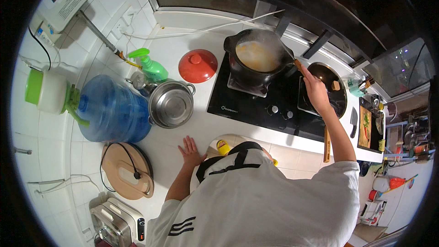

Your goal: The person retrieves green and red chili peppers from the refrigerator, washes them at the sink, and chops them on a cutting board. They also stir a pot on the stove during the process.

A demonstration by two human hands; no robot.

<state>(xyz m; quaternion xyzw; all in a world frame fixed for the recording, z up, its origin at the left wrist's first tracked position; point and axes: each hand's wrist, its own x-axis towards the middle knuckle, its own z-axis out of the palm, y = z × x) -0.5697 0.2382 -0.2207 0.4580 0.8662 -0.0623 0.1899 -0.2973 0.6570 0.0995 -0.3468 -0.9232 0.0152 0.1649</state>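
Observation:
A black clay pot (232,62) with steaming, pale broth and yellowish pieces stands on the left burner of the black gas hob (240,108). My right hand (315,87) grips the wooden handle of a metal utensil (286,48); its far end is at the pot's right rim, hidden by steam. My left hand (190,151) rests with fingers spread on the white counter (164,147), holding nothing. A red lid (202,70) lies left of the hob. The right burner bears a dark wok with a glass lid (322,72) and a wooden handle (327,145).
At left stand a steel pot (171,104), a green spray bottle (154,68), a blue water jug (113,109) and a beige round appliance (127,171). A knife (353,120) lies right of the hob, beside a cutting board (365,128) with chopped greens. A white cable (192,33) runs behind.

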